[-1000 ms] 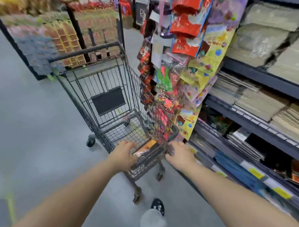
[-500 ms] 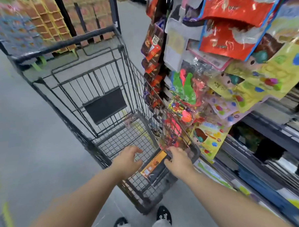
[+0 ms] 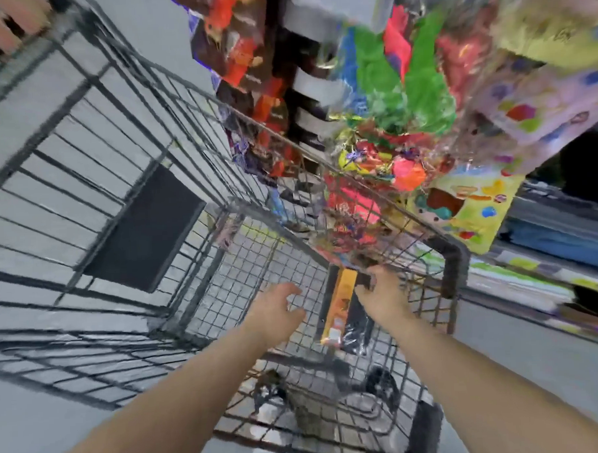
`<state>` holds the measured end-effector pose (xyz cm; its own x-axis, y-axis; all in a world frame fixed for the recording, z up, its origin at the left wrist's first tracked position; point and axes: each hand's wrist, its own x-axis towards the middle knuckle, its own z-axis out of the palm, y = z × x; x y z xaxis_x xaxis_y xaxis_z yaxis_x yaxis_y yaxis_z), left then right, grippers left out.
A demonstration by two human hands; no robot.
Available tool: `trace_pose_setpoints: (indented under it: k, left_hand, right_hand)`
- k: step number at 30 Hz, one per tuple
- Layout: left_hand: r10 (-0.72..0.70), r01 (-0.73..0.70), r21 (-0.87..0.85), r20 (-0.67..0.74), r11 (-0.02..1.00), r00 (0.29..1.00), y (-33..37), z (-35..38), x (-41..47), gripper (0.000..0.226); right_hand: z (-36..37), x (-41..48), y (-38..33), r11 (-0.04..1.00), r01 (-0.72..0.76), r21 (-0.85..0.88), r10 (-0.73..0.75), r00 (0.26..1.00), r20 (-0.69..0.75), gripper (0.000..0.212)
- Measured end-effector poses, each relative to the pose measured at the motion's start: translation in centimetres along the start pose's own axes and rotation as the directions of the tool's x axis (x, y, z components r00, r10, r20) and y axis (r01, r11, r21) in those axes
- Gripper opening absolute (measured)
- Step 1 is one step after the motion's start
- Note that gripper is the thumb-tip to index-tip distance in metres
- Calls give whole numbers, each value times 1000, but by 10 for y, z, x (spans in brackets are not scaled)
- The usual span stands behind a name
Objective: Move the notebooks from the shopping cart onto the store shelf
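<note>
Blur from motion smears much of the head view, which looks steeply down into a dark grey wire shopping cart (image 3: 455, 260) standing on a pale grey polished floor (image 3: 32, 426).

Both of your bare forearms reach in from the bottom edge. Your left hand (image 3: 277, 313) hovers over the cart's mesh bottom with its fingers loosely curled and nothing in them, just to the left of the goods.

Your right hand (image 3: 384, 296) is at the far end of a flat orange-and-black pack of notebooks (image 3: 339, 306) in shiny clear wrap. Its fingers and thumb curl over the pack's dark top edge and grip it.

The pack of notebooks is inside the cart, low in the basket, close to the right wire wall and near the corner nearest you. You cannot tell whether it lies on the mesh or is lifted off it.

A square black plastic panel (image 3: 143, 229) hangs on the cart's far wall.

Beside the cart on the right, bright hanging toy and sweet packets (image 3: 388, 102) in red, green, yellow and lilac crowd the upper frame, touching or nearly touching the cart's rim.

Beyond them, at the right edge, runs the grey metal store shelf (image 3: 519, 278), holding blue stacks (image 3: 562, 238).

Through the mesh near your arms a dark shoe (image 3: 380, 383) shows on the floor.
</note>
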<state>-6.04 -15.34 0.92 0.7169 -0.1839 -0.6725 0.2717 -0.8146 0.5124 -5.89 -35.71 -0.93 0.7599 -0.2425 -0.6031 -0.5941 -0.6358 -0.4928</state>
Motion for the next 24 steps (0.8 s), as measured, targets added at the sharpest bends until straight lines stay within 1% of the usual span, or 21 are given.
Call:
trace_pose_setpoints:
  k: [3, 6, 8, 11, 13, 14, 17, 20, 22, 24]
  left_hand:
    - [8, -11, 46, 70, 999, 998, -10, 11, 29, 41]
    - [19, -35, 114, 144, 993, 989, -17, 35, 61, 44]
    - [10, -34, 130, 177, 991, 984, -21, 53, 83, 46]
    - [-40, 15, 147, 163, 989, 986, -26, 82, 112, 54]
    - [-96, 78, 134, 137, 988, 986, -25, 97, 126, 63]
    - [-116, 101, 115, 131, 988, 985, -25, 104, 131, 65]
    - [-144, 142, 28, 99, 990, 985, -24, 119, 138, 55]
    - [-158, 156, 36, 78, 987, 984, -27, 123, 141, 48]
    - [-134, 133, 19, 101, 991, 986, -29, 121, 141, 44]
    - [-84, 91, -42, 147, 995, 986, -32, 116, 142, 38]
  right_hand:
    - [23, 12, 16, 996, -75, 40, 76, 996, -38, 47]
    - [46, 26, 39, 987, -136, 85, 143, 986, -83, 42]
    - [58, 35, 52, 982, -162, 99, 175, 976, -132, 39]
    - [68, 46, 62, 978, -200, 53, 206, 952, -225, 33]
    - [75, 52, 60, 969, -240, 65, 249, 931, -267, 37]
    - [78, 54, 58, 967, -241, 83, 254, 923, -290, 39]
    - [82, 55, 55, 969, -223, 102, 245, 903, -353, 41]
    - [84, 53, 57, 966, -253, 50, 253, 897, -361, 41]
    - [85, 52, 57, 965, -262, 27, 255, 902, -348, 42]
    - [86, 51, 53, 964, -265, 27, 259, 909, -327, 43]
